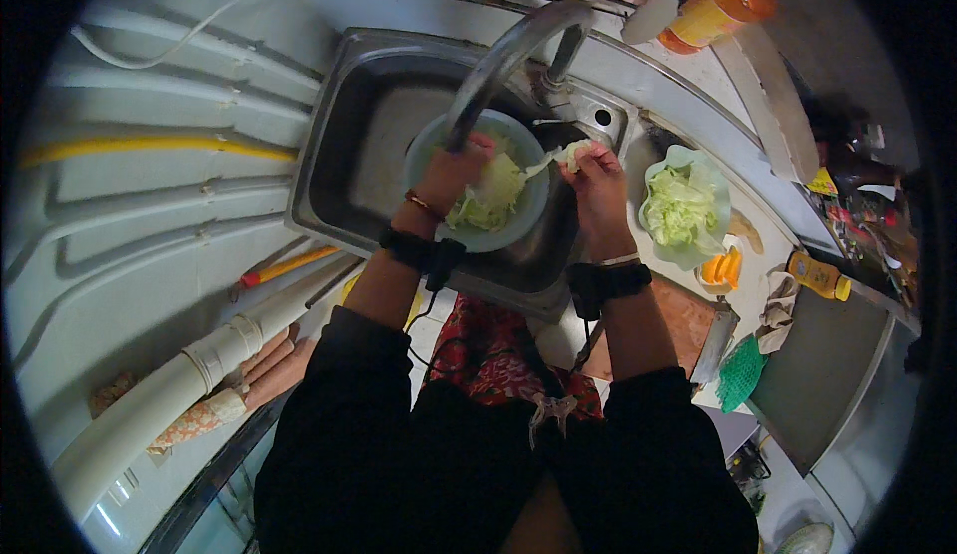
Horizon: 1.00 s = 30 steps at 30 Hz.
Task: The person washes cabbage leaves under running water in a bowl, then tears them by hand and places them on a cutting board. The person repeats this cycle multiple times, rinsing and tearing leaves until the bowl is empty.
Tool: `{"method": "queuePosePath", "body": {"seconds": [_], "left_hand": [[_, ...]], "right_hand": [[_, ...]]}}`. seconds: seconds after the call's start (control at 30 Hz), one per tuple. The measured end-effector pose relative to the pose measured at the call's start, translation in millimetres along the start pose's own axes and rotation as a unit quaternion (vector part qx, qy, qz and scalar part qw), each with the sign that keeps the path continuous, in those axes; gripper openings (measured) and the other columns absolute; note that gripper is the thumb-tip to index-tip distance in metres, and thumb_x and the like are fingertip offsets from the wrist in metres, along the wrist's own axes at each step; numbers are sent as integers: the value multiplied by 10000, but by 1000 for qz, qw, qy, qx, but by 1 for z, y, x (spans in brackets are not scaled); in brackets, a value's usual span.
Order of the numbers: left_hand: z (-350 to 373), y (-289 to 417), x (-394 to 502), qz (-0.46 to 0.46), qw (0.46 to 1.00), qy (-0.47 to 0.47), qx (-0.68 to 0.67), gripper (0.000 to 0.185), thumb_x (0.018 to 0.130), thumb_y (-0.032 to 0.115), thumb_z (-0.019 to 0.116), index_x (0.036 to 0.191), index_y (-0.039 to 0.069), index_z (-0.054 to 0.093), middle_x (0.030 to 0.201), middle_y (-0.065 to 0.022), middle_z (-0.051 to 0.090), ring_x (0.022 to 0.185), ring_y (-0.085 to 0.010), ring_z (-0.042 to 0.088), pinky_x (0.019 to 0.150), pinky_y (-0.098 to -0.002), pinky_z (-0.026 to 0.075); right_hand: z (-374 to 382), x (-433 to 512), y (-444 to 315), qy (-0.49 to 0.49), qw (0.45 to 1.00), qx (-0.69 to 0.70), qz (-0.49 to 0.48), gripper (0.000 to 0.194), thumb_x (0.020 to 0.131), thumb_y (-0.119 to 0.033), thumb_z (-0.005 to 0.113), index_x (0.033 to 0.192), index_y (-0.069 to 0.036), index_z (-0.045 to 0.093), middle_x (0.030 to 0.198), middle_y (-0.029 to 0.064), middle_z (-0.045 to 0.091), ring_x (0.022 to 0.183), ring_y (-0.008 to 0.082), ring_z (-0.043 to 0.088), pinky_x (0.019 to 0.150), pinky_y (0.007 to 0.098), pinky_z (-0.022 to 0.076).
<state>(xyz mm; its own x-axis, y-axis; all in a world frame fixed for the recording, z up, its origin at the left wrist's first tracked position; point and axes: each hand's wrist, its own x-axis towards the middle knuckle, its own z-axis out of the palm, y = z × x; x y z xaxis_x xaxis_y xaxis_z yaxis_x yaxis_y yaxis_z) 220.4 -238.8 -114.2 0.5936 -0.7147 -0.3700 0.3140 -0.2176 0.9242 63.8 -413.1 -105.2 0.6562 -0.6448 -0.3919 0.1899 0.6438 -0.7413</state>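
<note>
In the steel sink (374, 117) stands a pale blue round basin (537, 214) with torn light-green lettuce leaves (497, 191) in it. My left hand (454, 174) is over the basin, at the leaves. The faucet spout and the hand itself hide most of its fingers, so its grip is unclear. At the basin's right side, my right hand (602, 184) pinches a pale piece of lettuce (576, 155). A thin strip of this piece stretches left over the basin's rim. The curved metal faucet (516, 46) arches above the basin.
Right of the sink, a scalloped pale-green bowl (684, 261) holds lettuce. Nearby are orange slices (721, 268) in a small dish, a wooden cutting board (677, 322), a cleaver (716, 345), a yellow-capped bottle (819, 276) and a green mesh cloth (740, 375). Pipes (172, 195) line the left wall.
</note>
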Motion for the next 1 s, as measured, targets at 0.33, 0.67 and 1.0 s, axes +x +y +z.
{"method": "queuePosePath", "body": {"seconds": [0.33, 0.67, 1.0], "left_hand": [[15, 8, 10, -92, 984, -46, -147, 254, 882, 284, 577, 1011, 66, 579, 823, 32, 555, 762, -80, 532, 702, -250, 458], [182, 65, 21, -44, 964, -258, -44, 223, 871, 215, 615, 965, 13, 595, 761, 5, 560, 676, -66, 517, 604, -217, 421], [328, 44, 54, -168, 897, -348, -215, 152, 880, 223, 618, 901, 74, 598, 777, 9, 564, 692, -105, 551, 617, -267, 471]], "right_hand": [[-3, -17, -43, -9, 994, -105, -25, 215, 868, -34, 579, 1082, -26, 571, 924, 52, 614, 765, 142, 610, 705, 254, 522], [-69, -58, -120, 45, 983, -158, -86, 167, 841, -8, 586, 1003, -30, 615, 863, 31, 632, 741, 95, 601, 606, 219, 501], [-208, -94, -197, 81, 961, 264, -28, 93, 860, 16, 530, 944, 15, 572, 923, 121, 624, 839, 218, 642, 765, 270, 571]]}}
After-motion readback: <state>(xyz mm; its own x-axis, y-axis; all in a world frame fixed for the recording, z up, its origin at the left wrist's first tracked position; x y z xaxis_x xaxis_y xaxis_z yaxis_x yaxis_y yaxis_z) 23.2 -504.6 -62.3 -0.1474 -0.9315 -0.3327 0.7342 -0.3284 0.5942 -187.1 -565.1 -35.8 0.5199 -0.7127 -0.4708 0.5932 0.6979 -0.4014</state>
